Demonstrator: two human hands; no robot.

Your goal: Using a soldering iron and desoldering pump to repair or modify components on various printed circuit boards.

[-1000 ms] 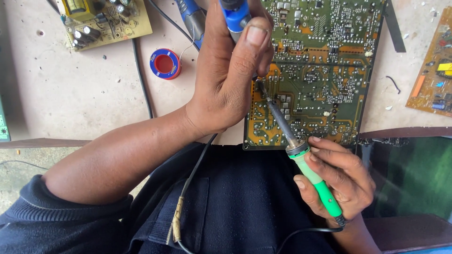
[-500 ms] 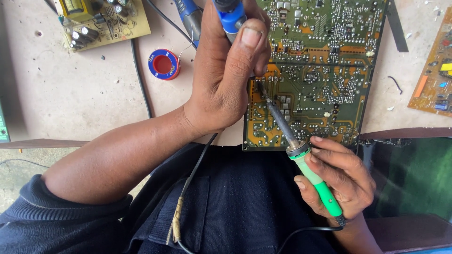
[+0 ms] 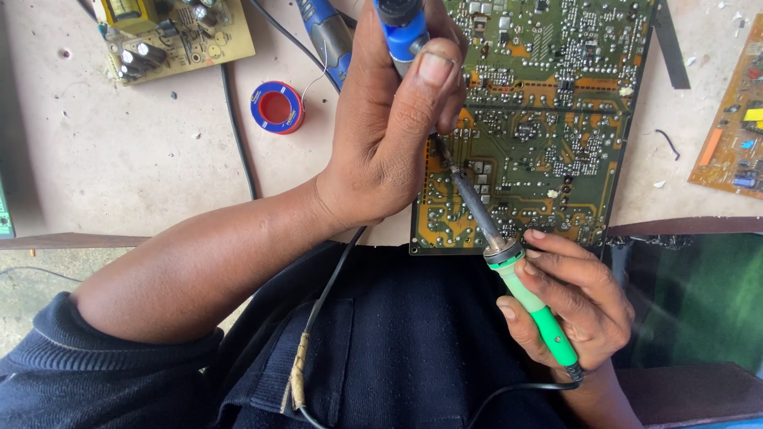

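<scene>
Iron axis: iron (image 3: pixel 509 270) runs from right hand (image 3: pixel 568 306) at 5 o'clock up to 11.
Tip: on the board (image 3: pixel 540 119), under left hand (image 3: pixel 389 135).
Grips: right grasps the iron; left clenches a blue tool (image 3: pixel 401 28).

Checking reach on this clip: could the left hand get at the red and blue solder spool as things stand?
Probably yes: the spool lies in the open beside the left hand, but that hand grips a blue tool.

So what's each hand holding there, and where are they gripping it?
The right hand grips a soldering iron by its green handle. The left hand wraps a blue tool around its barrel, thumb on top.
</scene>
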